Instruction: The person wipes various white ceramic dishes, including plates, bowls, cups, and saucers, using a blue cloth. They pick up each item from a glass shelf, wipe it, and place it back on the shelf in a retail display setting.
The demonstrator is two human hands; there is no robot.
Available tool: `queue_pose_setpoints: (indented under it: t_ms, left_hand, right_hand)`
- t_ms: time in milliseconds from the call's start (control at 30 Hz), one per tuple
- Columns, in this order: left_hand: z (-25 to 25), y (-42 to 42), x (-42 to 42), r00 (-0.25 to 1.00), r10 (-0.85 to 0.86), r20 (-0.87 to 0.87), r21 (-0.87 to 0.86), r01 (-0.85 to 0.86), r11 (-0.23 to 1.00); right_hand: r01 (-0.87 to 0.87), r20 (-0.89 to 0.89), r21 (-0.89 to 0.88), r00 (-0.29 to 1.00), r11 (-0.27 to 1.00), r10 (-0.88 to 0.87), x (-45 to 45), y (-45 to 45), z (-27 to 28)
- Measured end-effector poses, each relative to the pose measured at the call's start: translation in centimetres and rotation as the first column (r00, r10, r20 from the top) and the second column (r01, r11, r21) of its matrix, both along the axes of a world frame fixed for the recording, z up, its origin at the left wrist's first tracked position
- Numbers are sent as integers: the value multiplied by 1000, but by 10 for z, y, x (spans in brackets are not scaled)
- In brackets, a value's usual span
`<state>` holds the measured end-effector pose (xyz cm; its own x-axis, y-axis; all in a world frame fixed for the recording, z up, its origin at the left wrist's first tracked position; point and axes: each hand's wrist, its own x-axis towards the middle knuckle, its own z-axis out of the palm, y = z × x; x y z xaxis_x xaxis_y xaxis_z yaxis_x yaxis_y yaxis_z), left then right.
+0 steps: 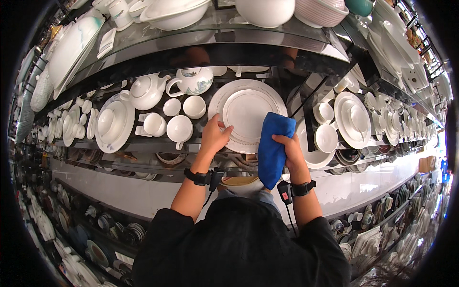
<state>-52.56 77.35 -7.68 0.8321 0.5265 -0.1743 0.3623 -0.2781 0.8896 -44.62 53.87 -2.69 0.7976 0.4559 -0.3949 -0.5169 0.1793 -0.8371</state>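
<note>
On the glass shelf in front of me, a smaller white plate point(247, 114) rests on a large white plate point(217, 98) with a beaded rim. My left hand point(216, 134) is at the left edge of these plates, fingers apart; whether it touches them I cannot tell. A folded blue cloth point(274, 154) is gripped in my right hand point(292, 149), its thumb on top. The cloth hangs over the plates' right edge. White cups point(179, 128) and a white teapot point(146, 91) stand left of my left hand, beside a teapot with a painted landscape point(196, 80).
Above runs an upper glass shelf point(200, 37) holding white bowls point(265, 10). A black upright and white bowls point(325, 138) are close to my right hand. Stacked plates point(115, 125) stand farther left. More crockery shelves point(132, 233) lie behind me on both sides.
</note>
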Motion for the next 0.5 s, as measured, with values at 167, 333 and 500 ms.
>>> queue_pose_setpoints:
  t_ms: [167,333,500]
  left_hand:
    - [5,2,6,995,-32,91,-214,51,976]
    - [23,-9,-19,925,102,366,-663,182,726]
    - [21,-17,-43,942,33,335,-834,280,475]
  right_hand:
    - [97,36,-21,995,995,-96,-6,12,-2]
    - [125,94,4,988,992,-125,-17,7,2]
    - [107,280,-103,957,989,-75,-23,-12,23]
